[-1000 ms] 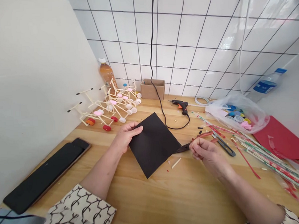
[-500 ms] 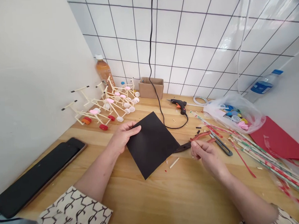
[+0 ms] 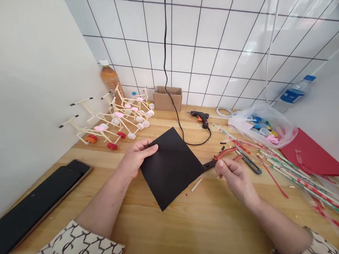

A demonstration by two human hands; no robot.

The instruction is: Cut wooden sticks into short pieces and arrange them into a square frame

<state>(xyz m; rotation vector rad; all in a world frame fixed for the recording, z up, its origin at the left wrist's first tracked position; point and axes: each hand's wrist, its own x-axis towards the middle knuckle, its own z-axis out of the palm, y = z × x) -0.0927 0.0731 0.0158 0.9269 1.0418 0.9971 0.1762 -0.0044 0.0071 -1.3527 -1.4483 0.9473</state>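
My left hand (image 3: 134, 157) pinches the left corner of a black paper sheet (image 3: 171, 166), which is tilted like a diamond just above the wooden table (image 3: 197, 224). My right hand (image 3: 234, 174) is curled closed at the sheet's right corner. Its fingertips are on the red-handled scissors (image 3: 220, 156), whose dark blade points at the paper's edge. A short pale stick (image 3: 196, 184) lies on the table between the sheet and my right hand.
Stick models with cap wheels (image 3: 115, 120) and an orange drink bottle (image 3: 109, 79) stand at the back left. A glue gun (image 3: 200, 117), a cardboard box (image 3: 167, 98), a bag of caps (image 3: 262, 126), striped straws (image 3: 299, 173), red paper (image 3: 313, 155) and a black knife (image 3: 249, 163) are around. A phone and keyboard (image 3: 37, 206) lie left.
The view has drifted, so everything sits a little lower and further left. Both hands keep their grips; the sheet and scissors have barely shifted.
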